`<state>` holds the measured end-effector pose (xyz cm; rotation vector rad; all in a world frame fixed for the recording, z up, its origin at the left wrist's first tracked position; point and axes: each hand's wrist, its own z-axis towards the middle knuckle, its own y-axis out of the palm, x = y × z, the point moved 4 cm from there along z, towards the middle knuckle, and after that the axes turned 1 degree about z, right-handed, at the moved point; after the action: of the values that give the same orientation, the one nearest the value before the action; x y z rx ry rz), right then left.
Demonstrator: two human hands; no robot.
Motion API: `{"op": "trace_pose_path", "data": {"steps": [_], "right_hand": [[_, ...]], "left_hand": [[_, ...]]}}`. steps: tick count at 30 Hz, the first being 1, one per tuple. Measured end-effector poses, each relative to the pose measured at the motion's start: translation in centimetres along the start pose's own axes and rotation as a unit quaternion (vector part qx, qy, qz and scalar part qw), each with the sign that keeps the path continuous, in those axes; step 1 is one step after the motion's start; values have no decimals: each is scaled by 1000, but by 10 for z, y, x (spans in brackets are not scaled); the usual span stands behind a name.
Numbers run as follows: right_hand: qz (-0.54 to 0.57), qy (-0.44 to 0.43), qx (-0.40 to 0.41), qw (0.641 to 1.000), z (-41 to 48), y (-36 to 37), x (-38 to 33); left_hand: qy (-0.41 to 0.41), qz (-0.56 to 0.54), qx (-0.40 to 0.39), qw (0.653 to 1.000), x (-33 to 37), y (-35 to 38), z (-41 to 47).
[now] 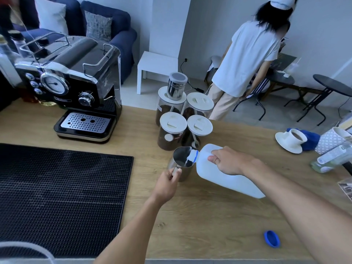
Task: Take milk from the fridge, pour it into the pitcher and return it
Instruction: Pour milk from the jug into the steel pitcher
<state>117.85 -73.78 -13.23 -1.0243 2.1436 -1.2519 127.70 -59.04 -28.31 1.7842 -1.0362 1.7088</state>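
A white plastic milk jug (pixel 224 178) is tipped sideways over the wooden counter, its open blue-ringed mouth resting over the rim of a steel pitcher (pixel 182 159). My right hand (pixel 226 161) grips the jug by its handle. My left hand (pixel 168 181) holds the pitcher's handle and keeps the pitcher upright on the counter. The jug's blue cap (pixel 272 238) lies loose on the counter at the near right. The fridge is out of sight.
A black espresso machine (pixel 76 86) stands at the back left, a black rubber mat (pixel 61 197) at the near left. Several lidded coffee jars (pixel 172 130) stand just behind the pitcher. A cup on a saucer (pixel 290 140) and a blue cloth sit right. A person (pixel 247 60) stands beyond the counter.
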Motion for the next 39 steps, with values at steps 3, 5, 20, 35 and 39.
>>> {"op": "trace_pose_path", "data": {"steps": [3,5,20,35,39], "right_hand": [[-1,2,-5,1000,1,-1,-2],[-5,1,-7,1000,1,-1,-3],[-12,-4,-16,1000,3,-2,-4],[-24,0,-18,1000,3,-4,-5],[-22,3,-21,1000,4,-4,-5]], "left_hand": [[-3,1,3,1000,0,0,0],[-3,-1,4,1000,-1,0,0],[-8,2,3,1000,-1,0,0],[-2,-1,1,1000,-3,1,1],[-6,1,1,1000,-3,1,1]]}}
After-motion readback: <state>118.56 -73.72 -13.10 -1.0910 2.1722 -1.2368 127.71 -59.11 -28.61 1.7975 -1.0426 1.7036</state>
